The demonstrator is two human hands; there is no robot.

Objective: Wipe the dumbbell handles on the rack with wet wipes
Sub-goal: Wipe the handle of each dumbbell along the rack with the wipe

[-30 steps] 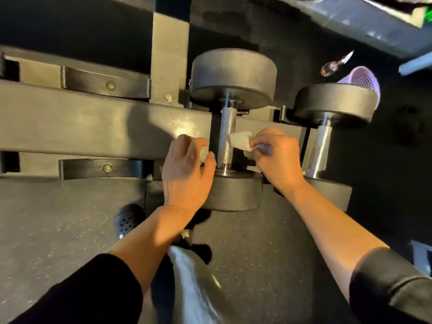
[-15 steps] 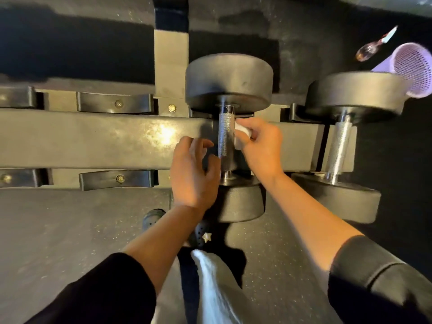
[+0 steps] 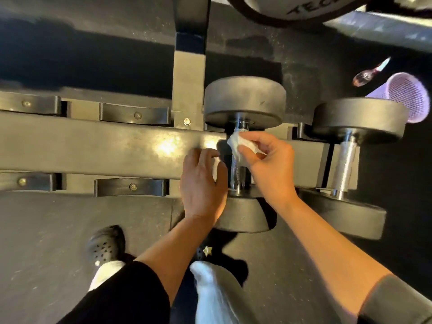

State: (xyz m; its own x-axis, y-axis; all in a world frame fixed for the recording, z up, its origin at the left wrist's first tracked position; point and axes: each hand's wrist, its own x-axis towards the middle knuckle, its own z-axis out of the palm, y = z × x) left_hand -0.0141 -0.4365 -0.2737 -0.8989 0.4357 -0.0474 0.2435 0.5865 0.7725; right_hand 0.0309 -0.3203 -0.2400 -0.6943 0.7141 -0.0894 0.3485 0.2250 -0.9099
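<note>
While the crumpled white wet wipe (image 3: 240,146) is pinched between thumb and fingertips of the right hand (image 3: 271,164), it is pressed against the far end of the knurled chrome handle (image 3: 237,170) of the black round-headed dumbbell (image 3: 244,101), which lies across the black steel rack rail (image 3: 105,148) at about the centre of the view. The left hand (image 3: 202,185) is rested at the handle's nine o'clock side, fingers loosely spread and nothing gripped; whether the handle itself is touched cannot be told.

For a clean pass, the wipe is best wrapped round the bar and drawn from the far collar to the near one, with the dumbbell steadied and rolled so the underside is reached.

At three o'clock a second black dumbbell (image 3: 360,118) with its own chrome handle (image 3: 344,164) is waiting, apparently not yet wiped. At two o'clock a lilac mesh basket (image 3: 406,97) and a pinkish spoon-like object (image 3: 369,73) lie on the floor. Access is narrowed by the rail beneath and the two heads.
</note>
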